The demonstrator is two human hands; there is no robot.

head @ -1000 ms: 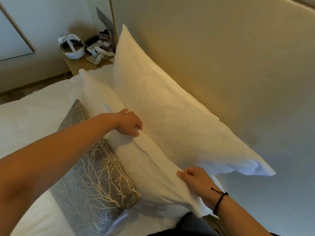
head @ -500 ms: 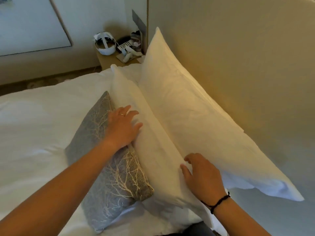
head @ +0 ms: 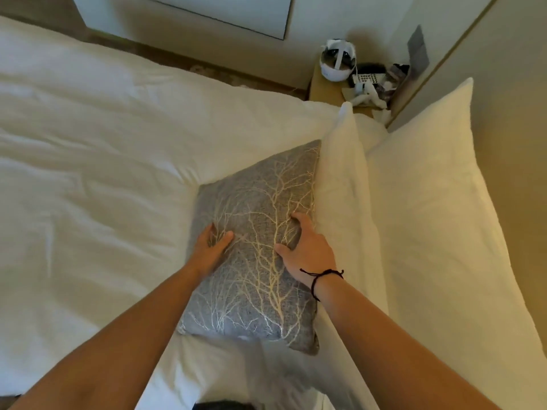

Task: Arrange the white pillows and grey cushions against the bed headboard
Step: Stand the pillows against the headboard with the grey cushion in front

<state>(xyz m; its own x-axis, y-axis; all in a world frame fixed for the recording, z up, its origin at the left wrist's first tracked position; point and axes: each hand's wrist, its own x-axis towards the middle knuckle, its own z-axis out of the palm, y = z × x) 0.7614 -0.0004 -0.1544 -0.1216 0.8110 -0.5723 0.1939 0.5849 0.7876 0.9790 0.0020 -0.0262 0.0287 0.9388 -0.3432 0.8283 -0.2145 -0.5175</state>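
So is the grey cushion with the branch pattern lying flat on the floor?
No, the grey branch-patterned cushion leans against a white pillow on the bed, under both hands.

left hand (head: pixel 210 250) + right hand (head: pixel 307 252) | moved from white pillow (head: pixel 343 184) | now grip grey cushion (head: pixel 254 250)

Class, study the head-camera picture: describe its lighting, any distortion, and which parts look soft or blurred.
Head view: warm yellowish light tints the headboard and rear white pillow; wide-angle distortion bends the bed edges and stretches both forearms; the grey cushion under the left hand and right hand is fairly sharp, while the nightstand clutter looks soft.
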